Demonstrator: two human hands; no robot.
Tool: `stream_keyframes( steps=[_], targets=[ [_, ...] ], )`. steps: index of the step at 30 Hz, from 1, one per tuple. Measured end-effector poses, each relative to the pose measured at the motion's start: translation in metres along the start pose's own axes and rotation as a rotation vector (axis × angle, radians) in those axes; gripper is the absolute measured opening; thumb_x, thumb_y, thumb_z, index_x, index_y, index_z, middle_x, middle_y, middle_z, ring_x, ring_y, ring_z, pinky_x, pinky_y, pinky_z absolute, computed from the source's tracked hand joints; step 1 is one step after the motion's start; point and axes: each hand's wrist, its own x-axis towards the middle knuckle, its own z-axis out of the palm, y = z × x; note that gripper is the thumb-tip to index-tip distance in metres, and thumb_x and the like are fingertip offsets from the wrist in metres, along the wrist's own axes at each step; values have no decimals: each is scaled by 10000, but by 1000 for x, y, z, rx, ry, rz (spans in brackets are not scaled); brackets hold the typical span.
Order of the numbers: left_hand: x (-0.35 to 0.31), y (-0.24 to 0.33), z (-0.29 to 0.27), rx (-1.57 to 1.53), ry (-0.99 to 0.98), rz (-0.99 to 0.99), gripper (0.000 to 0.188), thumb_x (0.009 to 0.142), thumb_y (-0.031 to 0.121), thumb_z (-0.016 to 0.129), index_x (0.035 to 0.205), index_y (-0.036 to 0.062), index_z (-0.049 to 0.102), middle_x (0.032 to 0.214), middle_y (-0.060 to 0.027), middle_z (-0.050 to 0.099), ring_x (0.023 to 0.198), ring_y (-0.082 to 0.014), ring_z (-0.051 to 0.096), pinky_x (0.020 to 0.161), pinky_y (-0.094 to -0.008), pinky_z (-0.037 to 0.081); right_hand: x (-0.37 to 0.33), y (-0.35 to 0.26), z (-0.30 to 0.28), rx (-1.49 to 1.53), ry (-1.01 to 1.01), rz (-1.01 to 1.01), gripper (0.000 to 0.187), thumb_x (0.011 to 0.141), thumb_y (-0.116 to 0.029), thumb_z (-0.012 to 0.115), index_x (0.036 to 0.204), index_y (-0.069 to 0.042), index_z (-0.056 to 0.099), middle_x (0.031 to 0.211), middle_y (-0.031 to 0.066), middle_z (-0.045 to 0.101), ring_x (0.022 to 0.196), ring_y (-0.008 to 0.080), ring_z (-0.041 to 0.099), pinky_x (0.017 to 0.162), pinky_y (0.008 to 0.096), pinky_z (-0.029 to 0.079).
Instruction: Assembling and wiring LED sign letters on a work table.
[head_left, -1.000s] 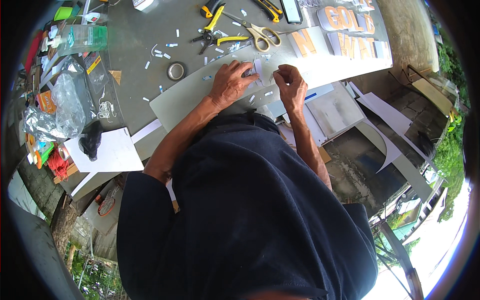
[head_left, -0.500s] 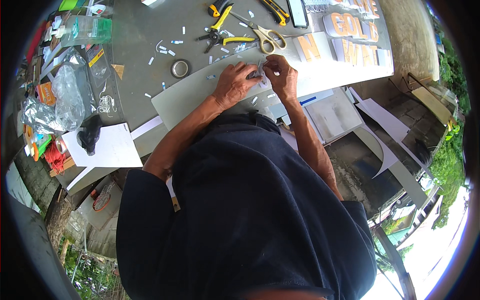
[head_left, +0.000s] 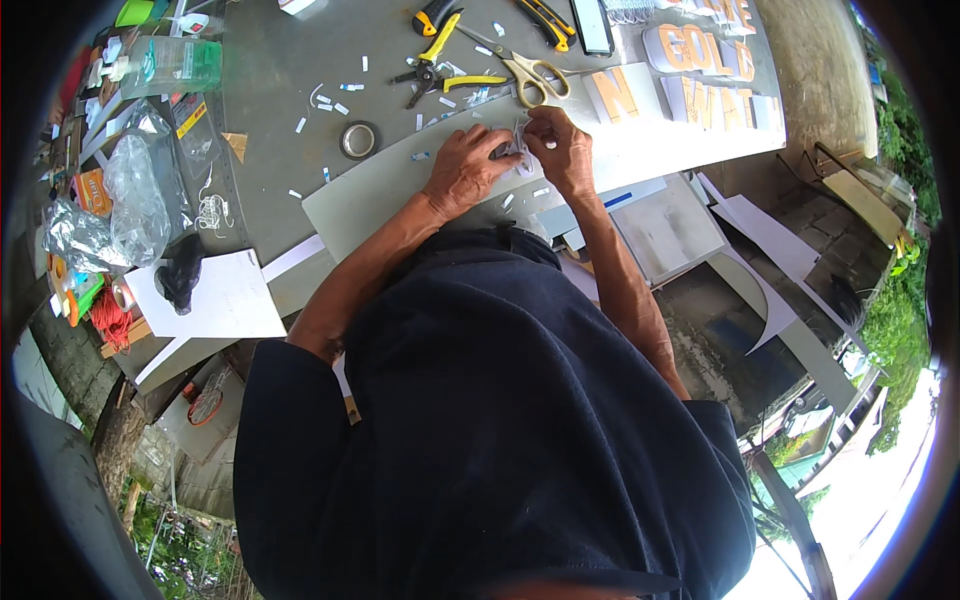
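Both hands have drawn together since a second ago: the left hand [head_left: 462,172] and right hand [head_left: 560,150] now pinch a small white piece [head_left: 520,150] between them, over the grey board [head_left: 370,195]. Scissors [head_left: 530,75] lie just beyond the right hand.

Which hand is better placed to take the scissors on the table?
Right. The right hand lies just below the scissors, while the left hand sits farther away; both pinch the small white piece.

Grey table [head_left: 270,90]; on it scissors [head_left: 530,75], pliers [head_left: 432,62], tape roll [head_left: 358,139], white board [head_left: 390,190], paper scraps [head_left: 330,100].
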Motion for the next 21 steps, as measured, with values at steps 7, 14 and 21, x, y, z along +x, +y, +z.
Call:
stream_keyframes(
  steps=[7,14,21],
  targets=[
    [-1,1,-4,-80,13,5,355,738,83,732,1063,220,777,1067,22,632,904,-201,588,804,-342,498,-3,1,-2,41,-17,4,326,819,9,707,1138,-12,644,931,108,745,810,189,726,787,319,577],
    [-2,5,-7,-194,50,-116,475,784,62,751,1245,155,689,1119,-41,660,986,-250,629,875,-386,519,-29,-10,-13,-44,265,30,204,889,5,628,1090,-16,650,997,136,709,864,238,730,792,353,575],
    [-2,4,-10,-358,133,-296,447,823,58,738,1259,35,641,1147,-126,667,1035,-316,640,907,-404,522,-42,-5,-17,-81,359,78,185,908,14,606,1083,-10,658,986,140,690,827,229,725,762,357,568]
  ],
)
